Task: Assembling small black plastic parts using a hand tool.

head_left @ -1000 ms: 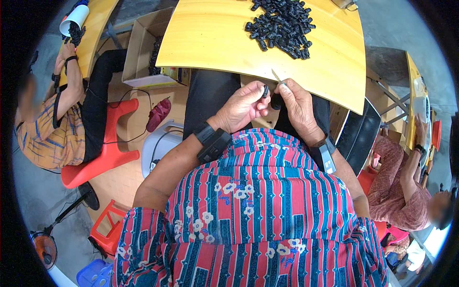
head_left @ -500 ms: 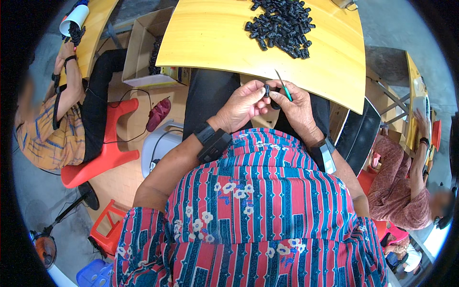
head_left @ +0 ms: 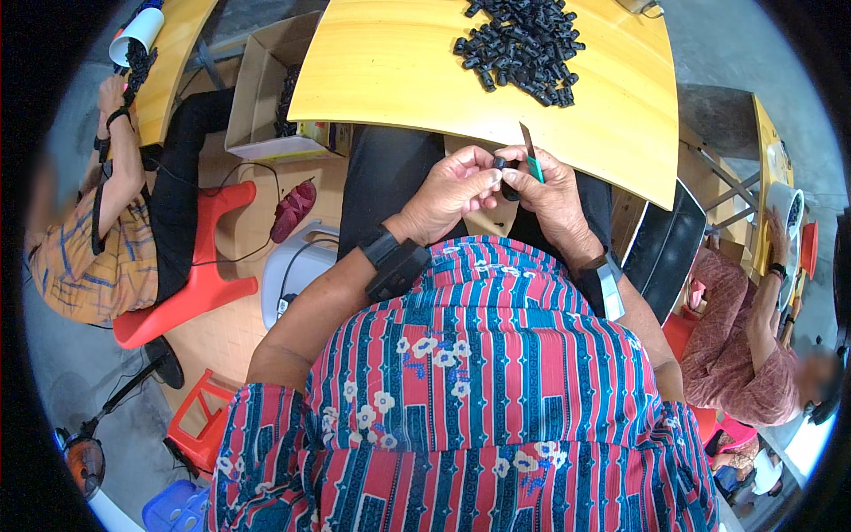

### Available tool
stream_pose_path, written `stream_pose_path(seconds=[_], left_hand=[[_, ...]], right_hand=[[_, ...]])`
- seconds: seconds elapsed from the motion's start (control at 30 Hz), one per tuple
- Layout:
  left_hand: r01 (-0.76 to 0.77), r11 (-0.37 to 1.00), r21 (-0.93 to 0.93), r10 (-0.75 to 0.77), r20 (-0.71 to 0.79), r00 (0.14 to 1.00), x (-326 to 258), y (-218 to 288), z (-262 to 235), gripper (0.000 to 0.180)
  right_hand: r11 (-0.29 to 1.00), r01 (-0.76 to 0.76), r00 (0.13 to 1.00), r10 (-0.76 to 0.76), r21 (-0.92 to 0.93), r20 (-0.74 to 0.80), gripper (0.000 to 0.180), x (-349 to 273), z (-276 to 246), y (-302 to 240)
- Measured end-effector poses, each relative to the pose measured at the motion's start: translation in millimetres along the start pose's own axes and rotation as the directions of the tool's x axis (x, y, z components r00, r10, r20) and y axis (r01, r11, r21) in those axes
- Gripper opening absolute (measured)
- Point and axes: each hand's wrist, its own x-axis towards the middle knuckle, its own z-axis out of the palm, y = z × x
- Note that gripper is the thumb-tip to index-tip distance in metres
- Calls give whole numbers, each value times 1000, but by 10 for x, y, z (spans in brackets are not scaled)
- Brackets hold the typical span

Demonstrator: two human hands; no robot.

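Black small part pinched by left hand; right hand grips green-handled blade; cardboard box holds black pieces.

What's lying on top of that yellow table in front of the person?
On the yellow table lies a heap of small black parts; the rest of the top is bare. What is under the heap, or beneath the tabletop's near edge, cannot be seen.

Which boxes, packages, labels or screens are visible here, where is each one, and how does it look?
Cardboard box: on the floor left of the yellow table, open, brown, with dark parts inside.
White cup: on the neighbouring table, top left, round.
White container: on the far right table, holding dark parts.
No screens or signs are visible.
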Motion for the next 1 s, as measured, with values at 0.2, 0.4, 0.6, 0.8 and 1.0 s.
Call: stream_pose_path(seconds=[0.2, 0.4, 0.6, 0.8, 1.0], left_hand=[[-46, 978, 204, 63, -77, 995, -32, 73, 84, 8], [-112, 958, 265, 143, -100, 985, 2, 24, 47, 9], [-106, 942, 318, 154, -129, 980, 1, 8, 75, 10], [-137, 924, 357, 190, -118, 975, -9, -44, 115, 12], [-46, 991, 123, 51, -41, 998, -20, -57, 81, 11]], right_hand=[[998, -18, 999, 16, 56, 29, 20, 22, -11, 29], [996, -51, 997, 47, 72, 65, 19, 39, -1, 5], [996, -51, 997, 46, 73, 68, 20, 21, -29, 27], [995, -82, 995, 79, 49, 56, 20, -37, -94, 79], [1000, 14, 1000, -14, 22, 27, 19, -47, -58, 49]])
